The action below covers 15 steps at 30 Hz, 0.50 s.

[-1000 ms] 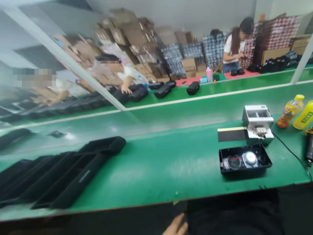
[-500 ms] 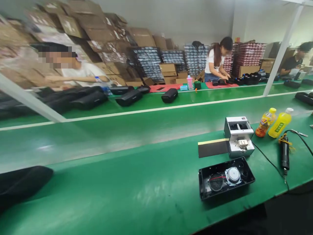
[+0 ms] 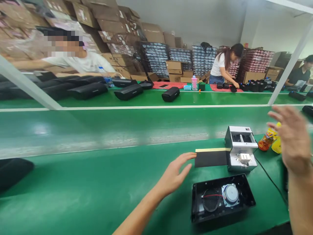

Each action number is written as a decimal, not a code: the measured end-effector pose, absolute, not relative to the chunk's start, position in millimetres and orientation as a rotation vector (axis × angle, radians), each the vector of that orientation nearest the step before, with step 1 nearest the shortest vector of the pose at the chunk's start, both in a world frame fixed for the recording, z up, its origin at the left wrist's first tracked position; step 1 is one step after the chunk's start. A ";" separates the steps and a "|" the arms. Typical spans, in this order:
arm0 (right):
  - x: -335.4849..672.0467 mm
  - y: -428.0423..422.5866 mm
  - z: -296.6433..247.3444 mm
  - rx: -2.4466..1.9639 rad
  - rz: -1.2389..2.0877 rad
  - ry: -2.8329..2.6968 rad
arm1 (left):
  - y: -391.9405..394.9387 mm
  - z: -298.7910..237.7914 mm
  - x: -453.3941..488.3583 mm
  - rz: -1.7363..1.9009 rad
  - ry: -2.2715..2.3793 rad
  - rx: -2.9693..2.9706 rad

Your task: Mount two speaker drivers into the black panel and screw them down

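Your left hand (image 3: 174, 173) hovers open and empty, fingers stretched toward the black strip (image 3: 211, 157) that sticks out of the small metal dispenser (image 3: 241, 148), its fingertips just short of the strip's left end. The open black speaker housing (image 3: 221, 199), its round driver showing, lies on the green bench (image 3: 85, 195) just right of and nearer than that hand. Your right hand (image 3: 292, 138) is raised with fingers spread and holds nothing, to the right of the dispenser and in front of the two drink bottles (image 3: 266, 141).

Green benches (image 3: 97, 182), stacked cartons (image 3: 107, 23) — pale wall (image 3: 195, 19)
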State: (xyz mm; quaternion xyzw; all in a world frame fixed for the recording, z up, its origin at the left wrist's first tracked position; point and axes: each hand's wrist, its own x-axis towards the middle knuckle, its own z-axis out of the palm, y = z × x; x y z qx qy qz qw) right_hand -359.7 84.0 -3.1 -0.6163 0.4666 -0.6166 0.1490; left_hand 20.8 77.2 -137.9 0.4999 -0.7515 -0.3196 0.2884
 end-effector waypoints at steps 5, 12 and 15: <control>-371.5 11.8 -107.4 -1.218 -1.397 1.658 | 25.4 -169.2 -20.3 -0.535 -2.492 1.275; -368.8 2.2 -124.0 -0.903 -1.306 1.507 | 5.7 -181.7 -46.2 -0.525 -2.770 1.091; -365.0 1.0 -121.7 -0.818 -1.350 1.468 | 6.7 -189.0 -44.3 -0.484 -2.794 1.144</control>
